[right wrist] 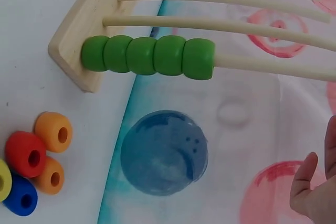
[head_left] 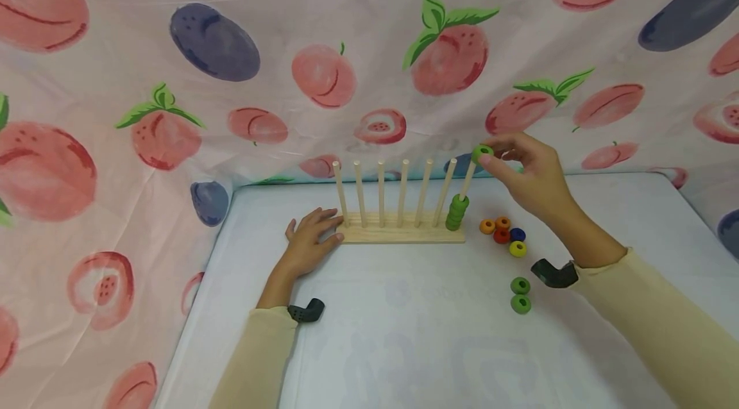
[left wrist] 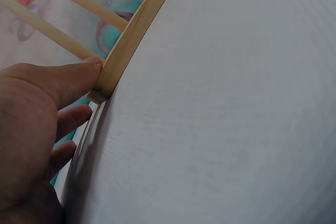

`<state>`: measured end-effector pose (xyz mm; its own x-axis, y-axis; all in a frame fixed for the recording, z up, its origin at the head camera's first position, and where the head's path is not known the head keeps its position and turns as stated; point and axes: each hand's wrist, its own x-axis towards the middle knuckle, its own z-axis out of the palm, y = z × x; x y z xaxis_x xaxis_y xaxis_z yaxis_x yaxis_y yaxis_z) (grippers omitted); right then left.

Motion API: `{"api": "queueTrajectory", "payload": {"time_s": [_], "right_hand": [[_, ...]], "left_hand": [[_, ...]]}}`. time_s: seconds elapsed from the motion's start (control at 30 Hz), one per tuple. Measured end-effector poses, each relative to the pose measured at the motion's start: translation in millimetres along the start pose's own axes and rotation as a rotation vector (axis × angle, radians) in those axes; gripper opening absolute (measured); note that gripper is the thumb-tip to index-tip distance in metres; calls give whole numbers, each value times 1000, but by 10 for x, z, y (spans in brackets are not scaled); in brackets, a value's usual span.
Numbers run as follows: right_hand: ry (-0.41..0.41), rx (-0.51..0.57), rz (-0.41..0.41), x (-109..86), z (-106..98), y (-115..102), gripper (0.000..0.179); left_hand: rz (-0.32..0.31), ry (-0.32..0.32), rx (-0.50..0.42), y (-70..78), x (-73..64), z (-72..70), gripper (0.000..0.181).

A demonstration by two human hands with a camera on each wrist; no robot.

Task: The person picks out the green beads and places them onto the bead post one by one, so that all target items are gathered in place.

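A wooden peg stand [head_left: 404, 237] with several upright pegs is on the white table. My left hand [head_left: 312, 241] holds the left end of its base, the thumb [left wrist: 79, 80] at the base's edge and other fingers beyond the end. Several green beads [right wrist: 142, 56] are stacked at the bottom of the rightmost peg. At that peg's top, my right hand [head_left: 528, 168] pinches another green bead [head_left: 482, 152] between thumb and fingers. The right wrist view shows only part of the right hand [right wrist: 320, 187]; the pinched bead is out of its frame.
Right of the stand lie two orange beads [head_left: 487, 226], a red bead [head_left: 501, 236], a blue bead [head_left: 518, 234] and a yellow bead [head_left: 518, 249]. Nearer, two loose green beads [head_left: 521, 304] lie together. A fruit-patterned cloth [head_left: 323, 75] hangs behind the table.
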<state>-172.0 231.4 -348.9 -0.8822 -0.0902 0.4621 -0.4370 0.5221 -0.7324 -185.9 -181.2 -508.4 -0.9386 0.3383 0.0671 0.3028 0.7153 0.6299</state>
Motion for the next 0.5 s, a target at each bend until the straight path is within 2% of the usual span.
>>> {"api": "queueTrajectory", "payload": {"time_s": [0.2,0.5], "right_hand": [[-32,-39,15,45,61,14,23],[-64,-19,46,38,89,54,21]], "left_hand": [[4,3,-5,-5,3,2,44],[3,1,3,9,5,-4,44]]}}
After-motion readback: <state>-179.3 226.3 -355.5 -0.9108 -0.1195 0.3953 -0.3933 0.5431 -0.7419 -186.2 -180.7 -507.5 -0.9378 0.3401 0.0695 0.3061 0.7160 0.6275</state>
